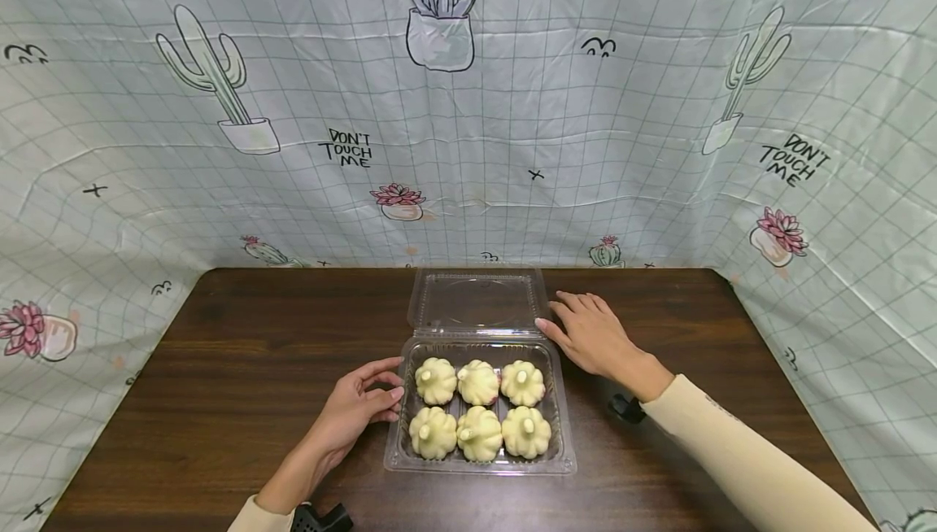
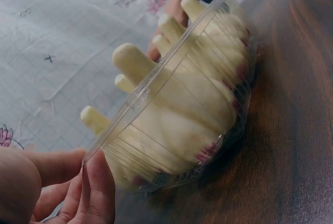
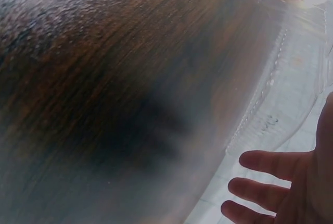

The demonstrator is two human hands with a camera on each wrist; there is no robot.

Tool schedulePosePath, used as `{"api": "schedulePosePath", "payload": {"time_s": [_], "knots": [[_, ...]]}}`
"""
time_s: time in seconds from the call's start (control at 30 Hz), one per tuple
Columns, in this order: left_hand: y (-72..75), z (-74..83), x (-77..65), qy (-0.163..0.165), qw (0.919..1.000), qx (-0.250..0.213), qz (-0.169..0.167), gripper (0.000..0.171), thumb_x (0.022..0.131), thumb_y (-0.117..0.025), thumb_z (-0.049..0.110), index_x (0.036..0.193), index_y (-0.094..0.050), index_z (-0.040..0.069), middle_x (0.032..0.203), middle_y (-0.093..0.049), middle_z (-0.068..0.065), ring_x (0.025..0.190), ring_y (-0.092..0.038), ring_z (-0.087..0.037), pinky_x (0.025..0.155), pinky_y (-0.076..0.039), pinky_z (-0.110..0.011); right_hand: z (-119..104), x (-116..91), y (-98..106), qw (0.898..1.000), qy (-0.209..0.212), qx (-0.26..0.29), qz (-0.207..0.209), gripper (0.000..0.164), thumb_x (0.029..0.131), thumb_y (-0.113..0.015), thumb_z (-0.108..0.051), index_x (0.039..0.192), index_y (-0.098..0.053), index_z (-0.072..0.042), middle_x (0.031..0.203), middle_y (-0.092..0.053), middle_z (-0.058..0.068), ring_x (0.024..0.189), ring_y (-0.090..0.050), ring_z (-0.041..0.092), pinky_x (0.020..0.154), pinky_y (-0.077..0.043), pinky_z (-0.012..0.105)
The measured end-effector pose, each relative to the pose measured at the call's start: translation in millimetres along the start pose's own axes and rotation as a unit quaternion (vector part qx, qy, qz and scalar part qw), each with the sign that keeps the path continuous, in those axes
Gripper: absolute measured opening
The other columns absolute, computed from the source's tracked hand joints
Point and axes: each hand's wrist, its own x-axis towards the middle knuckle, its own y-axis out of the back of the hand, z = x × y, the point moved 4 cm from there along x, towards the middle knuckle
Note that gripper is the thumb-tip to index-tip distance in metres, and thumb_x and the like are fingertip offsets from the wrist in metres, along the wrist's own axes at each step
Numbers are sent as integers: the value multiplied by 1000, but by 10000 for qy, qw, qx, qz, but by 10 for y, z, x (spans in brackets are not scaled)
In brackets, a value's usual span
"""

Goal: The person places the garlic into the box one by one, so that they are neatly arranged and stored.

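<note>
A clear plastic clamshell container (image 1: 479,468) lies on the table with its lid (image 1: 479,304) folded back toward the wall. Inside are several pale yellow pumpkin-shaped pieces (image 1: 479,433), stems up, in two rows of three; pink marks show low on some. My left hand (image 1: 350,412) pinches the container's left rim between thumb and fingers, plainest in the left wrist view, where the rim (image 2: 138,99) runs up from the fingertips. Beside the lid's right edge is my right hand (image 1: 589,335), its fingers extended and holding nothing. I cannot tell whether its thumb touches the lid.
The dark wooden table (image 1: 241,385) extends to both sides of the container. A pale grid-patterned cloth (image 1: 483,125) with cactus drawings hangs behind it and along both sides. Each wrist carries a small black device (image 1: 626,408).
</note>
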Motion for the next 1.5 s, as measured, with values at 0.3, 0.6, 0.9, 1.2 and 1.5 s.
{"api": "schedulePosePath", "payload": {"time_s": [0.3,0.6,0.9,1.2,1.5], "knots": [[0,-1,5,5,10000,-3,-2,56,104,-62,-2,155,-41,-10,115,-59,-10,79,-66,-8,73,-61,-23,-14,35,-38,9998,-71,-37,-169,61,111,-51,-46,145,-60,4,155,-50,27,143,-48,46,122,-32,62],[-7,15,13,19,10000,9,11,56,104,-62,-2,156,-41,-9,116,-59,-11,79,-66,-9,74,-61,-23,-12,21,-34,10000,-41,-5,-70,66,110,-52,-51,146,-60,4,154,-51,27,142,-48,46,122,-33,63],[-10,20,17,-19,10000,12,16,56,104,-62,-3,155,-41,-9,115,-60,-11,79,-67,-9,73,-61,-23,-21,17,-7,10000,-62,-9,47,63,109,-56,-47,144,-61,4,154,-51,28,141,-49,47,120,-35,64],[-4,-1,11,18,10000,15,30,55,104,-62,-3,155,-42,-9,115,-59,-11,80,-66,-9,73,-61,-23,-44,-20,6,9999,-75,-6,120,64,108,-58,-47,145,-60,5,153,-51,28,140,-49,47,119,-36,64],[-2,-3,5,12,10000,16,45,55,104,-62,-3,155,-41,-9,116,-59,-11,80,-66,-9,73,-61,-24,-55,-31,26,9996,-50,3,282,65,107,-60,-47,146,-59,5,151,-53,27,138,-51,47,118,-37,63]]}}
